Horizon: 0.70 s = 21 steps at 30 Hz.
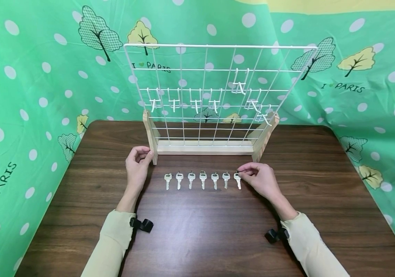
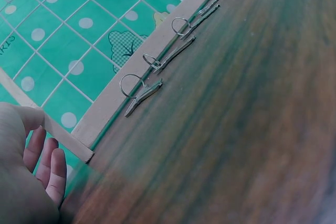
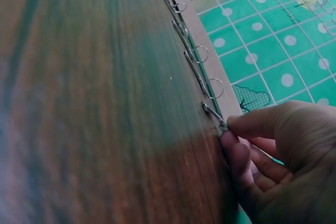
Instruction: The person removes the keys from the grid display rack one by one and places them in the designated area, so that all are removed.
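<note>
Several silver keys [image 1: 202, 177], each with a small ring, lie in a row on the dark wooden table. My right hand [image 1: 260, 180] pinches the key [image 1: 238, 180] at the right end of that row between thumb and forefinger. In the right wrist view, this key [image 3: 212, 112] runs from the fingertips towards the table. Behind the row stands a white wire grid rack [image 1: 201, 125] on a pale wooden base. My left hand [image 1: 138, 165] holds the base's left wooden upright [image 1: 151, 140], its thumb on the near side.
Several white double-pronged hooks [image 1: 195, 104] hang on the grid's wires, three of them [image 1: 239, 86] towards the right. The base's right upright [image 1: 266, 137] stands just beyond my right hand. A green patterned cloth [image 1: 28, 96] hangs behind and beside the table [image 1: 197, 238].
</note>
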Tool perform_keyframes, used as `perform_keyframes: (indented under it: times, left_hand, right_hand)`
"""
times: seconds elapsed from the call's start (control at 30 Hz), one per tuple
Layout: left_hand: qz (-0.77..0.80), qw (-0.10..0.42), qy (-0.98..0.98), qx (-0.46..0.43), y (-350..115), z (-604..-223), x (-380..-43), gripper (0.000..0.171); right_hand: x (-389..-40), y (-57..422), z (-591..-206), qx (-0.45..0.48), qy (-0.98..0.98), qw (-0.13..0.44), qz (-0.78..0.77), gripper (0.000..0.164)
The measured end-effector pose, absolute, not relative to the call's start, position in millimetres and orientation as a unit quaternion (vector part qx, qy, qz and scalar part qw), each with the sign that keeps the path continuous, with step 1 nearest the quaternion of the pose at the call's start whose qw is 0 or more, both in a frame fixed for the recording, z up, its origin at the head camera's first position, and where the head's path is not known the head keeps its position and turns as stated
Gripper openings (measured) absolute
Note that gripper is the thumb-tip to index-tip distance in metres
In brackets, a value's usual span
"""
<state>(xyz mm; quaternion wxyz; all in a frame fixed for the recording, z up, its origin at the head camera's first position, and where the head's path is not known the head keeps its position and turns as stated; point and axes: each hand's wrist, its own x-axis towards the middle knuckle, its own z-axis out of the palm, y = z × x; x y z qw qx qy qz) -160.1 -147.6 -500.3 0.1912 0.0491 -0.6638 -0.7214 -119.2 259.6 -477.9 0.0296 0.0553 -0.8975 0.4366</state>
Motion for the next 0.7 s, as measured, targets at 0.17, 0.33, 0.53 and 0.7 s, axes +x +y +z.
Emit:
perform_keyframes:
  times: [0.17, 0.33, 0.53, 0.7]
  left_hand:
    - [-0.721, 0.190, -0.665, 0.050, -147.5, -500.4, -159.8, 0.022]
    - [-0.720, 0.189, -0.666, 0.051, -147.9, -500.7, -159.9, 0.025]
    - [-0.718, 0.189, -0.668, 0.050, -148.0, -500.7, -159.8, 0.024]
    - [-0.719, 0.190, -0.667, 0.050, -147.6, -500.1, -159.7, 0.022]
  right_hand:
    - [-119.1, 258.6, -478.4, 0.064, -0.909, 0.032, 0.410, 0.007]
    - [-119.4, 258.0, -478.6, 0.076, -0.915, 0.038, 0.394, 0.007]
    - [-118.1, 258.3, -478.7, 0.089, -0.919, 0.050, 0.380, 0.005]
    - [-117.4, 257.9, -478.8, 0.099, -0.919, 0.057, 0.378, 0.008]
